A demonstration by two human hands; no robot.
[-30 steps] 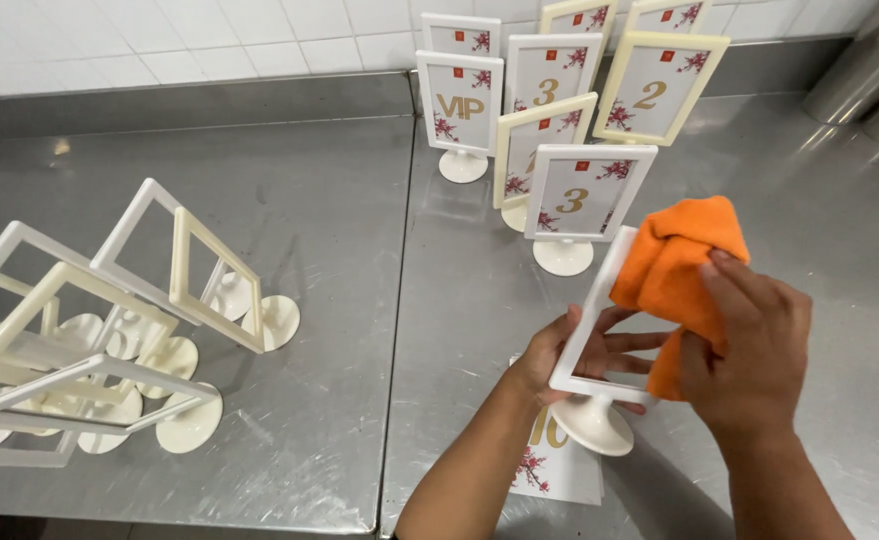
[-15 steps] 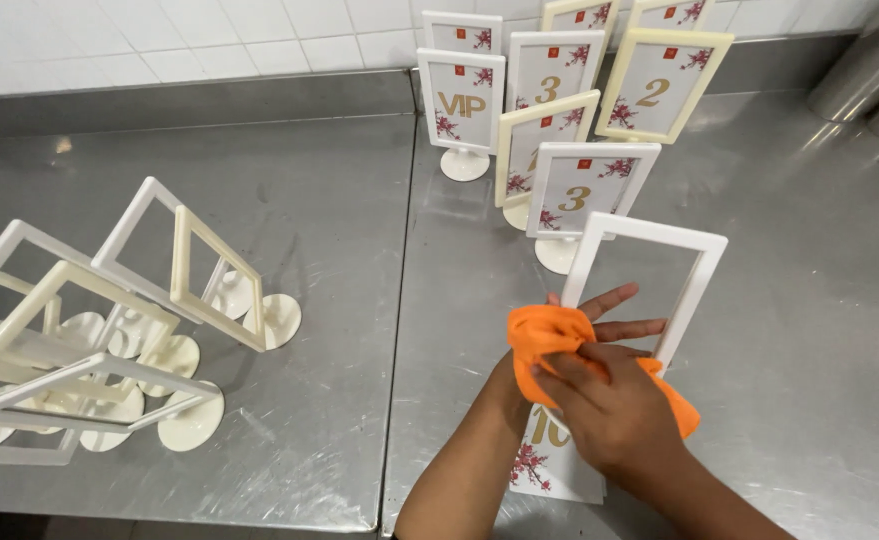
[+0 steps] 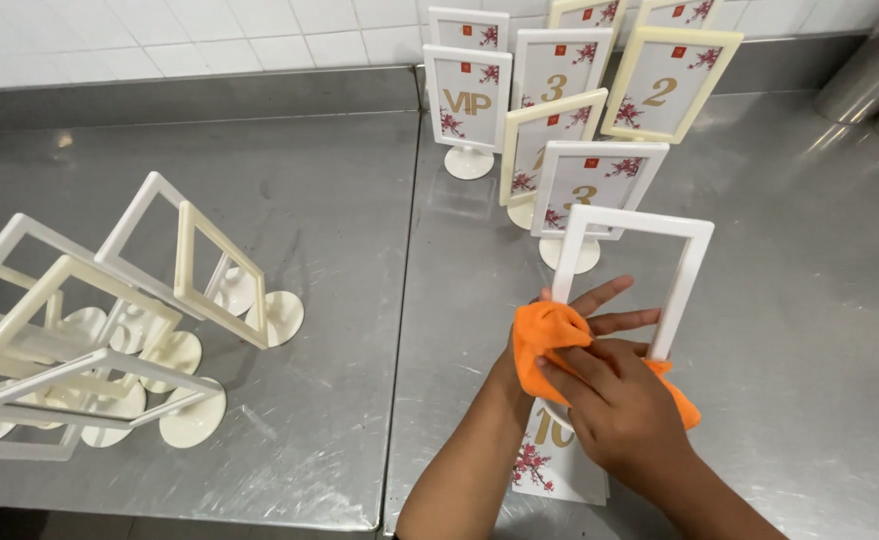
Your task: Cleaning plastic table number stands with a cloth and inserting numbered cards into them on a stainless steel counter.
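Observation:
An empty white sign frame [image 3: 687, 270] stands upright in front of me on the steel counter [image 3: 789, 330]. My left hand [image 3: 587, 308] is behind its lower part, fingers spread, steadying it. My right hand [image 3: 619, 405] presses an orange cloth [image 3: 544, 335] against the frame's lower left side and base. A paper card [image 3: 549, 465] with a floral print lies flat on the counter under my wrists.
Several standing sign frames with cards [image 3: 599, 190] are grouped at the back, near the tiled wall. Several empty white and cream frames [image 3: 109, 330] lie tipped together on the left counter. A seam [image 3: 404, 300] splits the two steel tops. Metal cylinders [image 3: 874, 75] stand far right.
The frame went from tilted edge-on to upright and facing me. My right hand brought the orange cloth down from the frame's top right to its lower left and base.

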